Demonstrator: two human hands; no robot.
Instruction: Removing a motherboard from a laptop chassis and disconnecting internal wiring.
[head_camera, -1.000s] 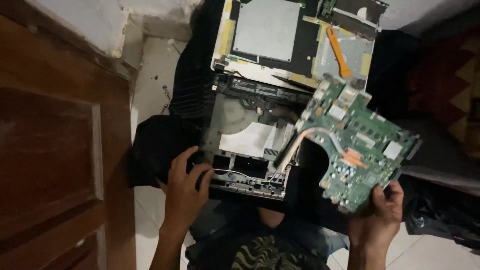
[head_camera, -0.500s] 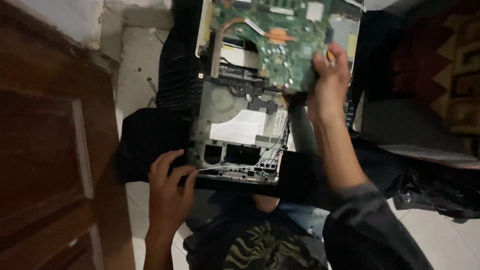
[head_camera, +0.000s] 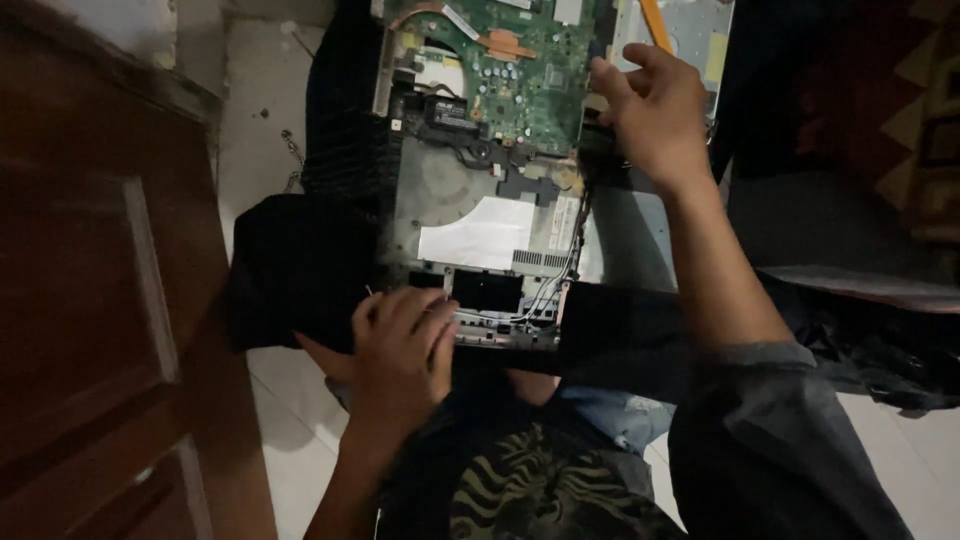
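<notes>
An opened laptop base (head_camera: 480, 235) lies across my lap, silver inside with loose wires near its front edge. My left hand (head_camera: 400, 355) grips the near left edge of this base. A green circuit board (head_camera: 500, 70) with a copper heat pipe rests over the far end of the base. My right hand (head_camera: 650, 115) reaches forward and holds the board's right edge with fingers curled on it.
A brown wooden door (head_camera: 100, 300) stands at the left. A black cloth (head_camera: 300, 260) lies under the laptop base on a pale tiled floor (head_camera: 250, 130). A grey panel with an orange strip (head_camera: 680, 30) lies at the far right. Dark bags (head_camera: 880, 340) sit to the right.
My right hand carried the green board from the right side, up and over the far end of the base, and now sets it lower there. The left hand stayed on the base edge.
</notes>
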